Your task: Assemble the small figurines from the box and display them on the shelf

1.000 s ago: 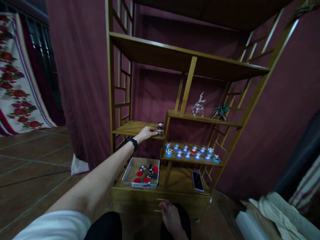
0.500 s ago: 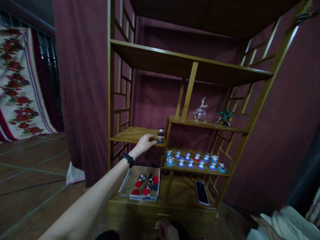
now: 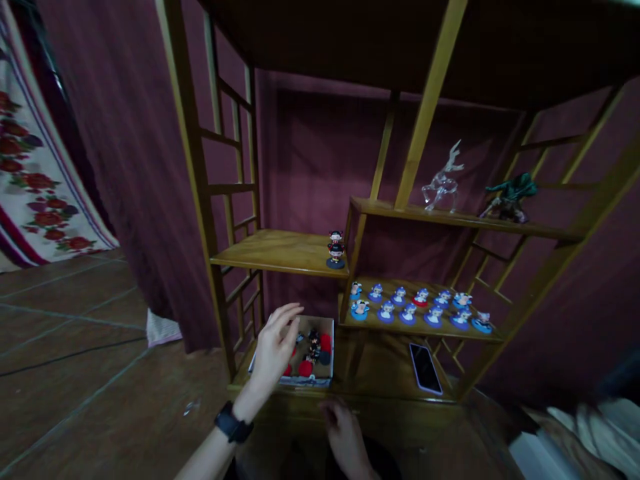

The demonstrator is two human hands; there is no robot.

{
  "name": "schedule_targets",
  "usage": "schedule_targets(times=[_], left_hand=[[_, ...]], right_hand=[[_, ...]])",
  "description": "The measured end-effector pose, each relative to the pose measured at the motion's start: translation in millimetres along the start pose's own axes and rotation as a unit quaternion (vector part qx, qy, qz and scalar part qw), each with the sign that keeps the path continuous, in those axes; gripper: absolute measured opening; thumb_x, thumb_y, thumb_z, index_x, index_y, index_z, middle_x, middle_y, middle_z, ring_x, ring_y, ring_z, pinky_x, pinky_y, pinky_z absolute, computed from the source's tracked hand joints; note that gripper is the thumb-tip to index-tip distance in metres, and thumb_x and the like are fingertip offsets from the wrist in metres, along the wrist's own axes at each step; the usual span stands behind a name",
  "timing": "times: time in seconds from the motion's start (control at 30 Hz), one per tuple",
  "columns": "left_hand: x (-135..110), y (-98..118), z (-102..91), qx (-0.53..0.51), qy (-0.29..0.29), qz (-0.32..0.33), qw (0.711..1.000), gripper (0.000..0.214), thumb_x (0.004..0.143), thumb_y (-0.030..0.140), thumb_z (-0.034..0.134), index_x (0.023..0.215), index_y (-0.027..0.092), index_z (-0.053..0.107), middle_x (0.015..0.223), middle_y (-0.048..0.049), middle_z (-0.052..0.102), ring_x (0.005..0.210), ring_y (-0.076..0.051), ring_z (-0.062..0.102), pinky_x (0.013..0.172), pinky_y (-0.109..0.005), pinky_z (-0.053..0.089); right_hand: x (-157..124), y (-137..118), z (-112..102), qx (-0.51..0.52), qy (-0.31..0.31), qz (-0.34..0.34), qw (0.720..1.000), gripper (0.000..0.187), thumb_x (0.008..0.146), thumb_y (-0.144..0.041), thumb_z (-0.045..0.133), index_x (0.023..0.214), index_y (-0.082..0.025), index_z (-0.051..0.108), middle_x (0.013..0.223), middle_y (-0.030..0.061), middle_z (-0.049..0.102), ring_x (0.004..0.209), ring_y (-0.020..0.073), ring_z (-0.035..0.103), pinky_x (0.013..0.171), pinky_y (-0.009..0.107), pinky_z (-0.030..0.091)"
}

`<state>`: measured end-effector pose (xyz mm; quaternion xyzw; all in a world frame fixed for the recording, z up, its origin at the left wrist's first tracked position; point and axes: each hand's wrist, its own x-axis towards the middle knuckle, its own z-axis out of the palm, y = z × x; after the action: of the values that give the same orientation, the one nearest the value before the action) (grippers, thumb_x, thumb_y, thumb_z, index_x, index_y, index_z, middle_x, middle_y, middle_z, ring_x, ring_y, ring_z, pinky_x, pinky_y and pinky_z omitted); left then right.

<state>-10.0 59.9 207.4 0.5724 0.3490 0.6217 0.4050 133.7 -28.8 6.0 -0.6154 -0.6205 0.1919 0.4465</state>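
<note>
My left hand (image 3: 275,343), with a dark watch on its wrist, hovers over the left part of a shallow cardboard box (image 3: 327,381). Its fingers are apart and hold nothing. Inside the box lie dark-haired figurines (image 3: 313,343) and red discs (image 3: 305,368), some covered by the hand. On the left shelf, near its right end, two dark-haired figurines (image 3: 335,252) stand one behind the other, the front one on a dark round base. Low in front of the cabinet is my right hand (image 3: 345,430), dim and loosely open, with nothing visible in it.
Several small figurines (image 3: 408,313) on round bases fill the lower right shelf in two rows. Above them stand a clear deer figure (image 3: 443,183) and a green-caped figure (image 3: 511,198). A phone (image 3: 425,369) lies on the cabinet top. Wooden posts (image 3: 430,100) divide the shelves.
My left hand has let go of the front figurine on the left shelf and come down over the box. The view has moved closer, and my right hand shows more.
</note>
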Motion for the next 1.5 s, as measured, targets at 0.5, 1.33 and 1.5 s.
schedule_targets(times=[0.5,1.33,1.5], left_hand=[[24.2,-193.2,-53.6,-0.24,0.109,-0.418,0.869,0.023,0.069,0.001,0.056,0.088,0.014,0.061,0.075,-0.0057,0.066,0.064,-0.01,0.063,0.056,-0.019,0.048],[54.1,-200.4,-93.1,-0.313,0.136,-0.44,0.831,0.02,0.075,0.0,0.048,0.086,0.012,0.059,0.079,-0.0073,0.065,0.064,-0.01,0.063,0.053,-0.017,0.051],[55.5,-203.4,-96.4,-0.319,0.131,-0.441,0.828,0.021,0.074,0.001,0.049,0.088,0.013,0.06,0.082,-0.0078,0.065,0.066,-0.011,0.063,0.054,-0.019,0.052]], right_hand=[[145.0,50.6,54.7,-0.179,-0.035,0.106,0.978,0.036,0.076,-0.01,0.039,0.107,-0.022,0.055,0.111,0.0056,0.057,0.096,0.0167,0.057,0.085,0.027,0.041],[206.3,91.9,92.5,-0.155,0.008,0.148,0.977,0.038,0.079,-0.01,0.035,0.109,-0.02,0.056,0.111,0.005,0.056,0.104,0.0156,0.049,0.091,0.029,0.037],[209.5,93.6,109.4,-0.17,-0.037,0.11,0.979,0.042,0.075,-0.007,0.042,0.113,-0.023,0.054,0.118,0.0028,0.054,0.11,0.0148,0.045,0.097,0.027,0.031]])
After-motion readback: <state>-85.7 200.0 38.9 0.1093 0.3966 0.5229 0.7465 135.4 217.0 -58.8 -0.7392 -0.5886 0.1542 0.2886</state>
